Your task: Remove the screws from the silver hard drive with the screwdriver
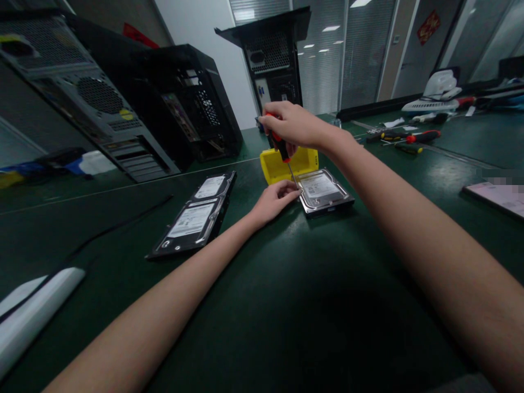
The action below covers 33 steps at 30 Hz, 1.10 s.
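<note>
My right hand [289, 125] is closed around the red and black handle of a screwdriver [280, 144]. The screwdriver slants down, and its thin shaft ends at the left edge of a hard drive [327, 191] with a white label. On the green tabletop, my left hand [277, 201] has its fingers bent and closed against that same edge, close to the screwdriver's tip. Whether a screw sits under the tip is too small to tell. Just behind the drive stands an open yellow case [272, 166]. Left of my left hand lie two more hard drives [194, 218], one behind the other.
Computer cases [102, 93] stand at the back left, with another black case [272, 60] behind my right hand. Several hand tools [409, 139] and a white glue-gun-like object [442, 87] lie back right. A black cable [118, 225] crosses the left side; a pink-topped flat object [497, 196] lies right.
</note>
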Tool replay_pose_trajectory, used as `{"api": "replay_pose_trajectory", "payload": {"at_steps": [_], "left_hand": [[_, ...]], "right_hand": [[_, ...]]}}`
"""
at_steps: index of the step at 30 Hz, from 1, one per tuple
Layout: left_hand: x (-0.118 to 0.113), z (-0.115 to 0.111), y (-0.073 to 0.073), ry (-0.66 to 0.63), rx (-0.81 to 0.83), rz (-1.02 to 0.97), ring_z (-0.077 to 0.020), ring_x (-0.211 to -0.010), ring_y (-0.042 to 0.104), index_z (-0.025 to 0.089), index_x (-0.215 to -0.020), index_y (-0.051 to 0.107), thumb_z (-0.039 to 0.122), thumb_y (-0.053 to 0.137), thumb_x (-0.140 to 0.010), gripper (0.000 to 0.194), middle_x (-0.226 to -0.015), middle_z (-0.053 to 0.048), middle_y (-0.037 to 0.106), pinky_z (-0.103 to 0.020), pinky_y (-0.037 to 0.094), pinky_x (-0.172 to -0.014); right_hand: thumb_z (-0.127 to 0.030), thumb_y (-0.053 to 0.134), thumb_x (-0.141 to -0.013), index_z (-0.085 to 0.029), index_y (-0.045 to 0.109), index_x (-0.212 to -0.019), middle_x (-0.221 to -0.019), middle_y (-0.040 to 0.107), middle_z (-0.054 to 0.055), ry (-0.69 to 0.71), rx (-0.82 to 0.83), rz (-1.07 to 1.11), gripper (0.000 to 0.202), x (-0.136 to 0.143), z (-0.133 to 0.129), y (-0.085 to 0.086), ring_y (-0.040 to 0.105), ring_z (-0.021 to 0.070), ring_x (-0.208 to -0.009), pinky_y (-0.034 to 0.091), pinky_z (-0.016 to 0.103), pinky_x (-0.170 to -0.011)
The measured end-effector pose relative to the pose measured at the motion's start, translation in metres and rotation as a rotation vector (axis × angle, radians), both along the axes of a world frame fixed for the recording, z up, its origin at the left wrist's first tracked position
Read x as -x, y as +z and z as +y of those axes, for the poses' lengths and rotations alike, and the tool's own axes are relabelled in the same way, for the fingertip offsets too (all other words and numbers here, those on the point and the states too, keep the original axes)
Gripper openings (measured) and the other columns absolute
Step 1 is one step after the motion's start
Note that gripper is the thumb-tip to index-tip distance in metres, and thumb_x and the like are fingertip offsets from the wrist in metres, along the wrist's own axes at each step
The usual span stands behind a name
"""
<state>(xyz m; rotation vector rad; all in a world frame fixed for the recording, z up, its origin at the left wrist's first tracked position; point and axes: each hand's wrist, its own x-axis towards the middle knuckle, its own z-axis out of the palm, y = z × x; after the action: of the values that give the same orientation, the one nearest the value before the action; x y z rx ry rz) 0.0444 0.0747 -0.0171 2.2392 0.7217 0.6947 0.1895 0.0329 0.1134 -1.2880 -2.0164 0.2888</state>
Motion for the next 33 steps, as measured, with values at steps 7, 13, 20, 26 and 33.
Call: {"api": "replay_pose_trajectory", "payload": {"at_steps": [7, 13, 20, 26, 33], "left_hand": [[-0.0007, -0.0021, 0.0017, -0.007, 0.04, -0.015, -0.0151, -0.079, 0.057, 0.011, -0.097, 0.062, 0.039, 0.057, -0.083, 0.031, -0.09, -0.006, 0.063, -0.029, 0.044, -0.074], [0.0, -0.0033, 0.0026, -0.01, 0.043, -0.017, -0.0153, -0.079, 0.057, 0.011, -0.098, 0.062, 0.04, 0.057, -0.083, 0.032, -0.091, -0.006, 0.063, -0.029, 0.044, -0.074], [-0.0002, -0.0027, 0.0021, -0.006, 0.031, -0.018, -0.0152, -0.079, 0.056, 0.012, -0.097, 0.062, 0.04, 0.057, -0.083, 0.031, -0.091, -0.006, 0.063, -0.029, 0.044, -0.074], [-0.0001, 0.0004, -0.0003, -0.007, 0.022, -0.007, -0.0143, -0.075, 0.055, 0.012, -0.097, 0.063, 0.041, 0.057, -0.083, 0.033, -0.089, -0.006, 0.063, -0.028, 0.044, -0.071], [0.0001, -0.0002, 0.0, -0.014, 0.027, -0.011, -0.0153, -0.079, 0.056, 0.012, -0.097, 0.062, 0.042, 0.057, -0.083, 0.034, -0.091, -0.006, 0.063, -0.029, 0.044, -0.073]], "right_hand": [[-0.036, 0.03, -0.094, -0.016, 0.049, -0.1, -0.088, 0.056, 0.006, -0.005, -0.048, -0.039, 0.028, -0.0027, 0.0027, -0.0032, 0.05, 0.0078, -0.05, 0.04, 0.02, -0.045], [-0.037, 0.029, -0.095, -0.018, 0.048, -0.108, -0.09, 0.057, 0.005, -0.05, -0.094, -0.107, 0.03, -0.0035, 0.0021, -0.0039, 0.049, 0.0081, -0.052, 0.039, 0.021, -0.05], [-0.037, 0.029, -0.095, -0.019, 0.048, -0.107, -0.086, 0.058, 0.004, -0.053, -0.07, -0.095, 0.029, -0.0028, 0.0008, -0.0044, 0.051, 0.0089, -0.052, 0.039, 0.021, -0.051], [-0.037, 0.029, -0.095, -0.018, 0.047, -0.101, -0.082, 0.057, 0.004, -0.042, -0.046, -0.071, 0.026, -0.0013, 0.0029, -0.0048, 0.051, 0.0094, -0.049, 0.038, 0.022, -0.049], [-0.035, 0.029, -0.095, -0.018, 0.047, -0.099, -0.082, 0.057, 0.004, -0.084, -0.057, -0.092, 0.026, 0.0001, 0.0014, -0.0041, 0.051, 0.009, -0.051, 0.037, 0.022, -0.053]]}}
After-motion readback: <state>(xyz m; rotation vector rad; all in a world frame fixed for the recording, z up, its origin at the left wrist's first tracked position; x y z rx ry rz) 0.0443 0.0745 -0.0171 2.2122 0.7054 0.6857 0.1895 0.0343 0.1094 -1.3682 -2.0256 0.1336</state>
